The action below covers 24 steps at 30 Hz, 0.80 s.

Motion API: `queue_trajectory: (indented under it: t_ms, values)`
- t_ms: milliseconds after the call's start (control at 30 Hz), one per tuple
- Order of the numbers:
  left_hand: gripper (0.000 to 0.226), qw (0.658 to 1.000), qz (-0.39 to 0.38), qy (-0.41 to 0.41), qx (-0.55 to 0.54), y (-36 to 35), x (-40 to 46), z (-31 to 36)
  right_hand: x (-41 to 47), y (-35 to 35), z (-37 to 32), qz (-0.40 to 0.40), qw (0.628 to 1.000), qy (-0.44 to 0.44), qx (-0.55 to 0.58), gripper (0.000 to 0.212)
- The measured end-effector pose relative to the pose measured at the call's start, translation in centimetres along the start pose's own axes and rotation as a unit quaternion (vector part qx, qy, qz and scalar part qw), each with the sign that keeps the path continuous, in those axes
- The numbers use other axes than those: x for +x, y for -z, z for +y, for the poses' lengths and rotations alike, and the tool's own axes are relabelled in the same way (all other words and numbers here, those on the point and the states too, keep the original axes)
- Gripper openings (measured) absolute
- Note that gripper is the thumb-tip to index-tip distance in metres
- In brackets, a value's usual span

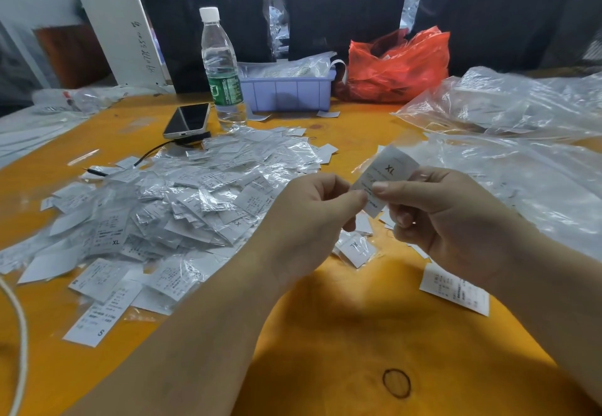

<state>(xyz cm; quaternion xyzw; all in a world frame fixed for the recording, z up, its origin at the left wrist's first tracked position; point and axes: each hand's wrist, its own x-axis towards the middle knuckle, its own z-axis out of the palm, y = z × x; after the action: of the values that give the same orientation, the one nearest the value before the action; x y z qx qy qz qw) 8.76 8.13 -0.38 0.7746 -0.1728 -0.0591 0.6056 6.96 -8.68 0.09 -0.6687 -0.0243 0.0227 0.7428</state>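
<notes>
While tilted just above the desk (358,318) in the head view, pinched at its lower half: label (389,171) marked XL, left grip (312,210) and right grip (449,217) both closed on it by thumb and forefinger. Fine print too blurred to read; bottom corner hidden behind right grip. Heaped labels (182,200) near, at left; left end cut off.

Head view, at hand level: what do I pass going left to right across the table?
Pile of bagged labels → left hand → XL label, pinched by both hands → right hand → clear plastic bags.
</notes>
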Motion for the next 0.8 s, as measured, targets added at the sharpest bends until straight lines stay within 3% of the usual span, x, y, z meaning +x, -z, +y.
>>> queue_trajectory:
  t_ms: [33, 133, 267, 367, 500, 600, 700, 733, 800]
  values:
    - [0.018, 1.0, -0.002, -0.008, -0.003, 0.0, 0.0, 0.0, 0.0, -0.1, 0.1, -0.007, 1.0, -0.006, 0.001, 0.003]
    - [0.018, 1.0, 0.002, -0.029, -0.006, 0.1, 0.0, -0.1, 0.0, -0.1, 0.2, -0.005, 1.0, -0.027, 0.008, 0.025]
    - [0.019, 0.998, 0.015, -0.047, -0.026, 0.3, 0.0, -0.1, -0.1, -0.1, -0.2, -0.026, 0.999, -0.029, 0.016, 0.004]
    - [0.024, 0.997, 0.008, -0.044, -0.056, 0.5, 0.0, 0.0, -0.1, 0.1, -0.2, -0.064, 0.997, -0.042, 0.016, 0.015]
    - [0.021, 0.99, -0.025, -0.003, -0.14, 0.6, -0.1, 0.0, -0.2, 0.1, -0.3, -0.101, 0.994, -0.044, 0.029, 0.006]
    - [0.007, 0.989, -0.031, 0.008, -0.144, 0.7, -0.1, 0.2, -0.1, 0.2, -0.1, -0.09, 0.995, -0.049, -0.001, 0.024]
    - [0.018, 0.997, 0.0, 0.001, -0.079, 0.9, 0.1, 0.1, 0.2, 0.4, -0.2, -0.041, 0.996, -0.051, -0.053, 0.045]
    - [0.024, 0.998, 0.015, 0.006, -0.068, 1.1, 0.2, 0.1, 0.3, 0.5, -0.5, -0.02, 0.997, -0.045, -0.06, 0.04]
    - [0.031, 0.998, 0.033, 0.02, -0.044, 1.2, 0.3, 0.0, 0.4, 0.6, -1.1, 0.016, 0.998, -0.019, -0.056, 0.006]
